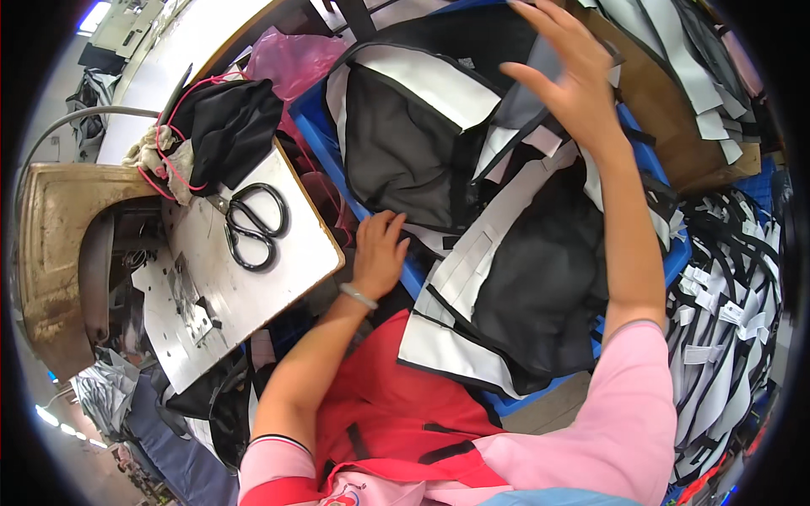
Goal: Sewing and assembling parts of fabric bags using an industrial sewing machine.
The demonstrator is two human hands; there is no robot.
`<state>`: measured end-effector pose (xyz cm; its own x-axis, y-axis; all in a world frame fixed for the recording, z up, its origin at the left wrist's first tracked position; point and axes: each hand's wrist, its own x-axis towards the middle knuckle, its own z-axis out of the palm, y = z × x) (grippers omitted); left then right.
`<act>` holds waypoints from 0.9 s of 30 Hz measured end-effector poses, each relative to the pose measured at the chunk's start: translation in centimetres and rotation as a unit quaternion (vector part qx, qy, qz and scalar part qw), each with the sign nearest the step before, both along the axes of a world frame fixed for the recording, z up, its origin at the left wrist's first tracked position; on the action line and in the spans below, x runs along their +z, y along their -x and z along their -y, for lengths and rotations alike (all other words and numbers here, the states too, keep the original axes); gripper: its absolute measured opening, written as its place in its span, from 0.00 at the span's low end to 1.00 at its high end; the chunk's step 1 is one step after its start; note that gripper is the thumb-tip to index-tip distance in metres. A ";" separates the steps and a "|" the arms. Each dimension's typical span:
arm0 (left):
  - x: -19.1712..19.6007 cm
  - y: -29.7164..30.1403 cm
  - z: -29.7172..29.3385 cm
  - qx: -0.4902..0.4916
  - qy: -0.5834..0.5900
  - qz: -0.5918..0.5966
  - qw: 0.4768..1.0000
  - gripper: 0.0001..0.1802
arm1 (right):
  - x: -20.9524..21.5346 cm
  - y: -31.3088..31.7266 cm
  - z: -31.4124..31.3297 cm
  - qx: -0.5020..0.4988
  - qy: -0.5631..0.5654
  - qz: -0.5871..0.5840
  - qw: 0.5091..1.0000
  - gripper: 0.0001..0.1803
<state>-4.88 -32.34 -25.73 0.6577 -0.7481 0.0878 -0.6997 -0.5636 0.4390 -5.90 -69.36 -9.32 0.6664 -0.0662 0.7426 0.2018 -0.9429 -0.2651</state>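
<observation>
A blue plastic crate [314, 126] in front of me is heaped with sewn black-and-white fabric pieces. One piece with a black mesh panel [396, 143] and a white border lies at the crate's left. Another black mesh piece [540, 278] with white strips hangs over the near side. My left hand [380, 253] rests at the crate's left rim, its fingers a little apart against the edge of the mesh piece. Over the far right of the heap, my right hand [574, 80] is raised with thumb and fingers spread, slightly blurred, nothing in it.
On the white worktable [291, 244] at left lie black-handled scissors [256, 228] and a black cloth [232, 126]. A sewing machine [67, 253] stands beside them. Pink plastic [295, 63] sits behind the crate. Stacked black-and-white pieces [721, 329] fill the right, near a cardboard box [675, 126].
</observation>
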 end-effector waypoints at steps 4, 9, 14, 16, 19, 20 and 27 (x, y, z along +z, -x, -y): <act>-1.9 0.7 1.9 0.032 0.028 0.010 0.999 0.30 | -21.7 -6.9 -1.2 -0.081 -0.004 -0.305 0.949 0.33; -1.8 -0.1 0.9 0.029 -0.035 0.007 0.999 0.32 | -37.9 -8.8 -9.1 -0.080 -0.070 -0.480 0.871 0.37; -1.8 -0.3 1.4 0.005 -0.029 -0.020 0.999 0.32 | -41.2 -11.1 -6.8 -0.119 -0.031 -0.553 0.824 0.40; -1.6 0.0 1.7 -0.013 -0.023 -0.039 0.999 0.32 | -39.8 -11.4 -7.5 -0.115 -0.018 -0.575 0.810 0.40; -2.5 -0.1 1.2 -0.017 -0.020 -0.041 0.999 0.31 | -35.0 -9.4 -7.9 -0.040 -0.108 -0.530 0.840 0.42; -2.6 -0.2 0.7 -0.016 -0.029 -0.037 0.999 0.30 | -32.6 -7.6 -8.1 0.016 -0.169 -0.469 0.867 0.43; -1.8 -0.9 -0.4 -0.019 -0.036 0.004 0.999 0.25 | -17.7 16.4 0.1 -0.185 -0.016 -0.497 0.848 0.49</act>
